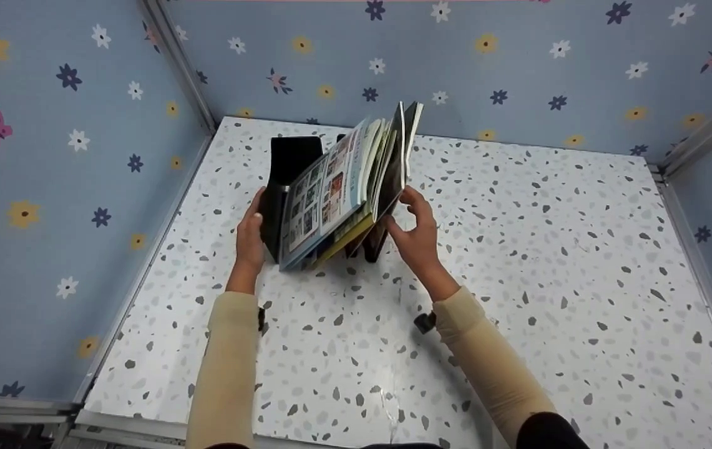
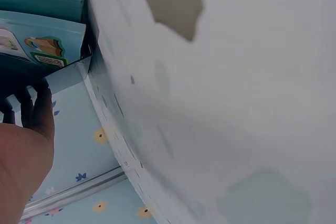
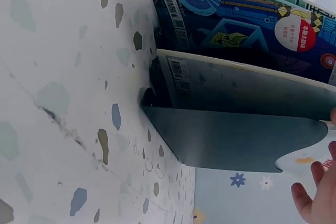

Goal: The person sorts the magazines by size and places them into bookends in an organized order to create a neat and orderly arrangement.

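A row of books and magazines leans to the right inside a black book stand. My left hand lies along the stand's outer left side, its fingers reaching behind the panel. In the left wrist view the left hand's fingers are just below the dark panel. At the right end of the row, my right hand has its thumb and forefinger at the edge of the last books. The right wrist view shows the stand's end panel beside a dark-covered book, with the right hand's spread fingers near it.
A white speckled tabletop lies under everything. Blue flowered walls enclose it at the back, on the left and on the right. Metal rails run along the wall corners.
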`<action>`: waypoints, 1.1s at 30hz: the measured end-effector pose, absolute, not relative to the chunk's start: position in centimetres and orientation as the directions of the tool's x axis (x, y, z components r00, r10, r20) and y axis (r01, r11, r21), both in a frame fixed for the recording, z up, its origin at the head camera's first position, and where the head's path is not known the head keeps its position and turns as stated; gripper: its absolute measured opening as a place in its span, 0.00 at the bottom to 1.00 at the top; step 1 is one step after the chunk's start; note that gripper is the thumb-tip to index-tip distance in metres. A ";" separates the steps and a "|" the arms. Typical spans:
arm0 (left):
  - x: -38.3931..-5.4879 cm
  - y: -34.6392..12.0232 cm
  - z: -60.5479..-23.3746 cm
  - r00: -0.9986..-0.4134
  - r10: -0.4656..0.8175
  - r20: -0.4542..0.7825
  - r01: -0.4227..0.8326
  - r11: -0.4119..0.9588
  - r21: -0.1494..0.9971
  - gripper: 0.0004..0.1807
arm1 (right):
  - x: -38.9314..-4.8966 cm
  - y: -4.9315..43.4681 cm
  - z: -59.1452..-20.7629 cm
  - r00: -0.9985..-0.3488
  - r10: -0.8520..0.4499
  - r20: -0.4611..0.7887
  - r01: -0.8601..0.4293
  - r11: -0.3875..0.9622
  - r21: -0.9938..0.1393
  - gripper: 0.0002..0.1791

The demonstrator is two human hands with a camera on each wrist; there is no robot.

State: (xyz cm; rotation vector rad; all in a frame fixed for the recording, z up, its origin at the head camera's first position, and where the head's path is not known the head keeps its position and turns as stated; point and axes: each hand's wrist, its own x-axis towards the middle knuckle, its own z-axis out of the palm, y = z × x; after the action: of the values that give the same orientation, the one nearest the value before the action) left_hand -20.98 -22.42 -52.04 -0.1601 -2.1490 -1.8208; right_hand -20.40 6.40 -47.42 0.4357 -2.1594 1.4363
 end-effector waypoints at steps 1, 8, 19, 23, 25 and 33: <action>-21.0 -22.4 -52.0 -0.943 -0.118 0.312 0.287 0.185 0.940 0.25 | -20.4 6.4 -47.5 -0.823 0.020 0.568 -0.517 0.388 -0.763 0.28; -20.9 -22.2 -51.8 -0.948 -0.118 0.294 0.269 0.191 0.944 0.25 | -20.3 6.5 -47.5 -0.808 0.046 0.587 -0.521 0.410 -0.749 0.28; -21.3 -21.7 -51.5 -0.964 -0.108 0.244 0.227 0.148 0.963 0.25 | -20.4 7.3 -47.4 -0.816 0.017 0.577 -0.512 0.442 -0.737 0.27; -21.6 -21.8 -51.4 -0.978 -0.095 0.185 0.175 0.108 0.979 0.26 | -20.4 7.9 -47.4 -0.825 -0.004 0.565 -0.513 0.427 -0.745 0.27; -21.7 -22.0 -51.3 -0.981 -0.089 0.172 0.162 0.111 0.981 0.26 | -20.7 8.2 -47.6 -0.830 -0.035 0.556 -0.515 0.429 -0.742 0.28; -20.8 -22.1 -50.4 -0.962 -0.089 0.256 0.239 0.165 0.957 0.24 | -22.1 11.2 -48.7 -0.822 -0.199 0.533 -0.557 0.471 -0.684 0.29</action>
State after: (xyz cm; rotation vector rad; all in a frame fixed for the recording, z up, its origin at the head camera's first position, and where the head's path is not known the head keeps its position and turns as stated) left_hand -20.76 -22.07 -50.36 -0.1448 -2.1893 -1.8744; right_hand -22.05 11.24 -48.72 0.6343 -2.3425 1.2947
